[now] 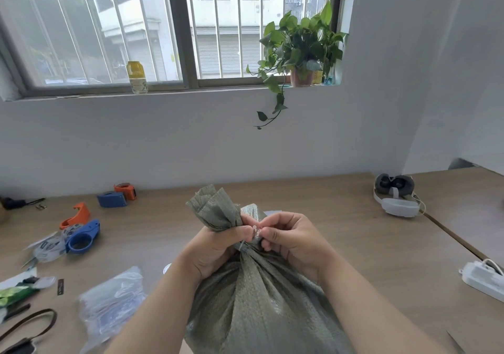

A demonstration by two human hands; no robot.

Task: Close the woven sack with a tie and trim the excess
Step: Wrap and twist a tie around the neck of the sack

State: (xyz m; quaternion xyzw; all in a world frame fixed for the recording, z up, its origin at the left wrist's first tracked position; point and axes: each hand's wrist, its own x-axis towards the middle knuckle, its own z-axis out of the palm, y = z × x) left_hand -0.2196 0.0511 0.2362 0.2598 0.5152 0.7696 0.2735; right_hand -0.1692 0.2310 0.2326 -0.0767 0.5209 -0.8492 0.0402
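Observation:
A grey-green woven sack [253, 299] stands on the wooden table [354, 233] right in front of me, its mouth bunched into a neck with the loose top [215, 206] fanning up and left. My left hand [218, 247] is wrapped around the neck from the left. My right hand [289, 239] pinches a thin white tie [255, 231] at the neck with thumb and fingers. A short length of the tie shows below the thumbs; the rest is hidden by the fingers.
Blue and orange tape dispensers [81, 231] lie at the left, with two more further back [117, 194]. A clear bag of ties [111, 302] lies near my left forearm. A headset [395, 198] and a white power strip [482, 277] sit to the right.

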